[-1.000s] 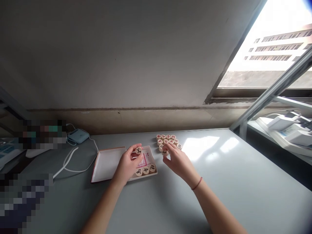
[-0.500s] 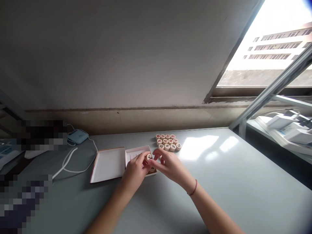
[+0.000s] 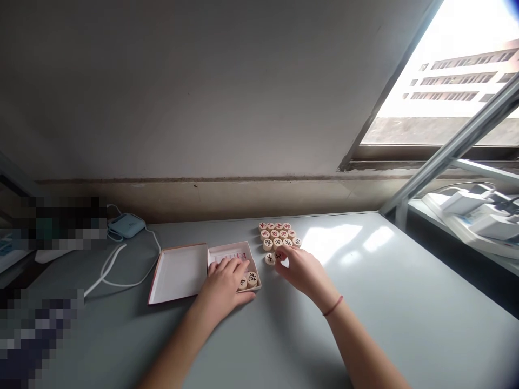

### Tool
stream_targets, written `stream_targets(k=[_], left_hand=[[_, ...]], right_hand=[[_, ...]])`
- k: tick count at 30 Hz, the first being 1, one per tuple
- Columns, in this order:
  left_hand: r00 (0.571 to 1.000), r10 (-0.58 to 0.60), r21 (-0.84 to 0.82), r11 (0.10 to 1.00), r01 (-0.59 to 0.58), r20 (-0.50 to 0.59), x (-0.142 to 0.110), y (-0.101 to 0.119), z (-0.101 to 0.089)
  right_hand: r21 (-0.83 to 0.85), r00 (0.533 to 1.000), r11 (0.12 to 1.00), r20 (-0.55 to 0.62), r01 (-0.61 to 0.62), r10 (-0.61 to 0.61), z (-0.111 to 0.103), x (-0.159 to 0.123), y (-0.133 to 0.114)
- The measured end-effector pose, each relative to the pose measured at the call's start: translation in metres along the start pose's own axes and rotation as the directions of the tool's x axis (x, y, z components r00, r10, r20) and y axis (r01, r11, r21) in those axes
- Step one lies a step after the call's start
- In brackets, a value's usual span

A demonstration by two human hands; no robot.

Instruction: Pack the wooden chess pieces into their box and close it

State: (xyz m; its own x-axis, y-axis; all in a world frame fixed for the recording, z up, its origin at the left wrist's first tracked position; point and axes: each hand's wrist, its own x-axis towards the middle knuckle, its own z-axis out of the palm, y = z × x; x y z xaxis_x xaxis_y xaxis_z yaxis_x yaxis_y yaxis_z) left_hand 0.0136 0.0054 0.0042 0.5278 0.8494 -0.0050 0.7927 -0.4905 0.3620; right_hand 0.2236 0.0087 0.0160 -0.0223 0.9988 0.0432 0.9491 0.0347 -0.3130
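My right hand (image 3: 302, 270) pinches a round wooden Chinese chess piece (image 3: 278, 256) between thumb and forefinger, beside another black-marked piece (image 3: 270, 259) on the table. Just behind them stand rows of pieces (image 3: 274, 234), some marked red, the nearer ones black. My left hand (image 3: 225, 281) lies over the front of a shallow white box (image 3: 256, 270), fingers spread and reaching inside, thumb along its near edge. Two black-marked pieces (image 3: 252, 279) show in the box by those fingers; whatever lies under the palm is hidden.
The box's lid (image 3: 180, 273) lies folded open to the left. Beyond it are a light-blue device (image 3: 127, 225) and a white cable (image 3: 107, 270) on the grey table (image 3: 385, 308). White power strips (image 3: 474, 216) sit at the right, past a metal frame.
My right hand has moved right, out of the box area, bringing a chess piece to the front row. My left hand has let go of its piece and flattened over the box.
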Motion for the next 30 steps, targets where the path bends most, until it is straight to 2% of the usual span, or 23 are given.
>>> stream_targets(k=[7, 15, 23, 27, 30], left_hand=[[0.999, -0.014, -0.015, 1.0, 0.014, 0.039, 0.001, 0.0, 0.0], [0.999, 0.0, 0.006, 1.0, -0.001, 0.05, 0.001, 0.001, -0.004], [0.994, 0.105, -0.006, 0.994, -0.106, -0.01, 0.004, -0.013, 0.0], [0.981, 0.166, -0.006, 0.986, -0.168, -0.105, 0.004, -0.026, -0.016], [0.988, 0.099, 0.012, 0.995, -0.099, -0.118, 0.0, -0.034, -0.027]], right_hand=[[-0.072, 0.999, 0.997, 0.046, 0.015, -0.012, 0.012, 0.001, -0.008], [-0.092, 1.0, 0.996, 0.02, 0.015, -0.013, 0.019, 0.002, -0.009], [-0.103, 0.999, 0.995, -0.03, 0.01, -0.013, 0.02, 0.002, -0.01], [0.014, 0.983, 0.995, -0.155, 0.097, -0.093, 0.015, -0.004, -0.019], [0.176, 0.974, 0.96, -0.106, 0.216, -0.2, 0.019, -0.006, -0.03]])
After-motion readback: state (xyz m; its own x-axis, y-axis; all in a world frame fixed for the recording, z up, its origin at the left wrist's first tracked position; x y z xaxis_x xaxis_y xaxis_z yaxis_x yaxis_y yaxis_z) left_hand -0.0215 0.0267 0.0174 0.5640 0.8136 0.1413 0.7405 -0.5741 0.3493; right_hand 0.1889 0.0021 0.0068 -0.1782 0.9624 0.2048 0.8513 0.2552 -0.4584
